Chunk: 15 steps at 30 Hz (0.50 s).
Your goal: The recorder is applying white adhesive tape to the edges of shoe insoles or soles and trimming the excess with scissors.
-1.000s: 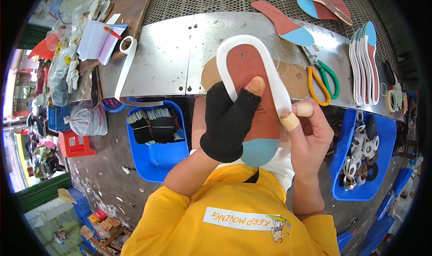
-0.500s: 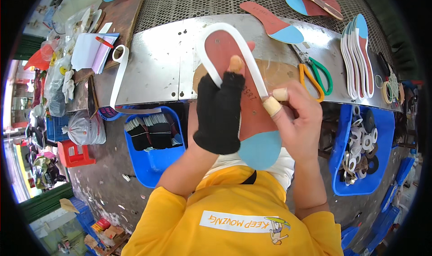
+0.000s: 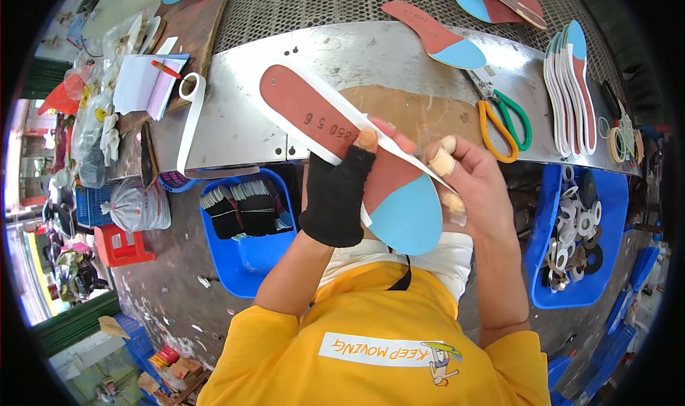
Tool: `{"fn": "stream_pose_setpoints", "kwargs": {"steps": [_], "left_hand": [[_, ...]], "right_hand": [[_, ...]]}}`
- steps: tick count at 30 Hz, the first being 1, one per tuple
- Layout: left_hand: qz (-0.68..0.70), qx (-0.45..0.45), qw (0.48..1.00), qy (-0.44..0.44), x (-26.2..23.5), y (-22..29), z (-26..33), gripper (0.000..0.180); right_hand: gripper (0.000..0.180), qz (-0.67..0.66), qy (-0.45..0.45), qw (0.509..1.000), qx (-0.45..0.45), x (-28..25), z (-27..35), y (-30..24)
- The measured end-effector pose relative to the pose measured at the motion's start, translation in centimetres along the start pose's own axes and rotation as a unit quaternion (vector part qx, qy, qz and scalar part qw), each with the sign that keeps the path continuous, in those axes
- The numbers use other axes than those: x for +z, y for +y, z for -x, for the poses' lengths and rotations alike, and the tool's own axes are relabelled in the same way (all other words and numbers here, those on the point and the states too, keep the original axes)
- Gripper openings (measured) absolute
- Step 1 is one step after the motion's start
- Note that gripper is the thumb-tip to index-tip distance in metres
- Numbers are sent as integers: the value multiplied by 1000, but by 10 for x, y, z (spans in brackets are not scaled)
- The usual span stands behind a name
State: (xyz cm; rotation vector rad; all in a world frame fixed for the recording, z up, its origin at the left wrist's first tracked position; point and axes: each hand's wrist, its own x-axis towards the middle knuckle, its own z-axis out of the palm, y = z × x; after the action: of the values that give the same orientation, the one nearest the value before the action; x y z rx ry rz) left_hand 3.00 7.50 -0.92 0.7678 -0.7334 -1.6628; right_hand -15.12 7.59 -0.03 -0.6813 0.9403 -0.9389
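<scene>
My left hand [image 3: 337,195], in a black fingerless glove, grips a shoe insole [image 3: 403,210] with the thumb on top. The insole is brick red with a light blue end pointing toward me, and its narrow red end points to the far left. White edging tape [image 3: 314,150] runs around the red end and along both long sides. With finger pads wrapped in beige tape, my right hand [image 3: 474,185] pinches the tape's loose end, drawn out to the right of the insole. The fingers beneath the insole are mostly hidden.
A brown sheet [image 3: 407,110] lies on the metal bench [image 3: 242,92]. Scissors [image 3: 503,113], a loose insole [image 3: 435,38] and stacked insoles [image 3: 571,92] are beyond my right hand. White tape [image 3: 191,124] hangs at left. Blue bins [image 3: 246,267] stand below both sides.
The insole has turned, its red end swinging left and nearer to me. My right hand has shifted slightly right, and the tape it pinches now stands away from the insole's edge.
</scene>
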Motion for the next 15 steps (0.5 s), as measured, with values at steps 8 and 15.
{"fn": "stream_pose_setpoints", "kwargs": {"steps": [8, 15], "left_hand": [[-132, 20, 989, 65, 12, -3, 12, 29], [-108, -187, 975, 43, -21, 3, 35, 40]], "right_hand": [[15, 101, -60, 993, 32, -11, 4, 5], [18, 234, 135, 954, -128, -67, -23, -9]]}}
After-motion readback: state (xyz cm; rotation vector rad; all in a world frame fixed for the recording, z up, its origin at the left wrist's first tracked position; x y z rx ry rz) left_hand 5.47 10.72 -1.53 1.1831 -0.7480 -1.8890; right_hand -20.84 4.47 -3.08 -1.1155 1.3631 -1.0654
